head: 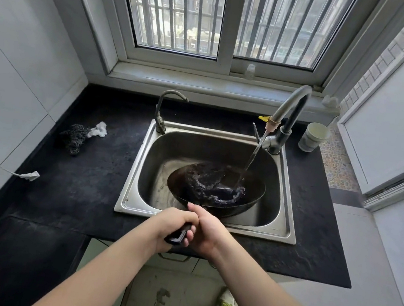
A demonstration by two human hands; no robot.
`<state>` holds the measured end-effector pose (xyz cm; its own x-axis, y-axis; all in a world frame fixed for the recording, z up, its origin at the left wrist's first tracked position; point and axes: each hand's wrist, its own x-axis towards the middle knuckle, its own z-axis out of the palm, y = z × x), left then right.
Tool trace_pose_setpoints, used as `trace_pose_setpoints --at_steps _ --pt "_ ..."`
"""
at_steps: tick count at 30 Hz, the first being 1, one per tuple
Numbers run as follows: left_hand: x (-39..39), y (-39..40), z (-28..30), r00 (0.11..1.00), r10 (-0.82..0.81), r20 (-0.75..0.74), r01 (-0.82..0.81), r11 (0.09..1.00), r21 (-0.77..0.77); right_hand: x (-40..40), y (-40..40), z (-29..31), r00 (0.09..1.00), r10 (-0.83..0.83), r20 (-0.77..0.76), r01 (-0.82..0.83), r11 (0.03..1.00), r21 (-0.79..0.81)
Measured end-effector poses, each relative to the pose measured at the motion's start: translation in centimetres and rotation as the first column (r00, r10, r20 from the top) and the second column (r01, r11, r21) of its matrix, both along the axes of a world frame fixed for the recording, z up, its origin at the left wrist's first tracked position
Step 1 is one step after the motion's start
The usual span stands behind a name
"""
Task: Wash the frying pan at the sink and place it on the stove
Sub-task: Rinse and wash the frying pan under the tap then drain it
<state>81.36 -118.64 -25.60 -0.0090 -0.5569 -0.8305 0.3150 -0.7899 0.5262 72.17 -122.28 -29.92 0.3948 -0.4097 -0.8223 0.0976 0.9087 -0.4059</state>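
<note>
Black and round, the frying pan (217,186) is sitting tilted inside the steel sink (136,169), its far rim lying higher than the near rim. Water is running from the tall faucet (290,105) at the sink's right rear corner and is striking the right side of the pan interior, where it is swirling and foaming across the dark surface.

Hand state: the left hand (175,223) is gripping the pan's black handle (178,235), which is projecting over the front edge of the sink toward the person. The right hand (207,228) is wrapping over the left hand and the handle at the same point; whether its fingers are closing on the handle itself or only on the other hand cannot be determined from this view.

Task progress: the washing stage appears to be under way, at a rinse or wetting step. A dark scrubbing pad (74,137) is lying on the black countertop (87,188) to the left of the sink, well apart from both hands, so no scrubbing is taking place at this moment. Whether the pan is already clean cannot be judged, since water is covering most of its interior. Remaining steps, by estimate: finishing the wash, draining the pan and carrying it to the stove. No stove is showing in this view.

A second, smaller faucet (162,111) is standing at the sink's left rear corner and is not running.
</note>
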Motion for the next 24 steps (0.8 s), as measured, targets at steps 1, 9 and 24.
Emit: trace_pose_setpoints --at_steps 1,9,24 --pt "-0.1 -0.1 0.1 0.998 0.039 -0.054 -0.039 0.999 0.013 -0.2 0.0 0.0 1.000 -0.019 0.022 0.019 1.000 -0.002" --pt "-1.3 -1.0 0.7 0.899 0.280 -0.337 -0.274 0.959 0.067 -0.6 -0.9 0.4 0.971 -0.184 0.155 0.163 0.977 0.136" --pt "-0.9 -0.5 1.1 0.974 -0.108 0.198 0.118 0.992 -0.039 -0.2 -1.2 -1.0 0.983 0.096 0.154 -0.112 0.989 0.100"
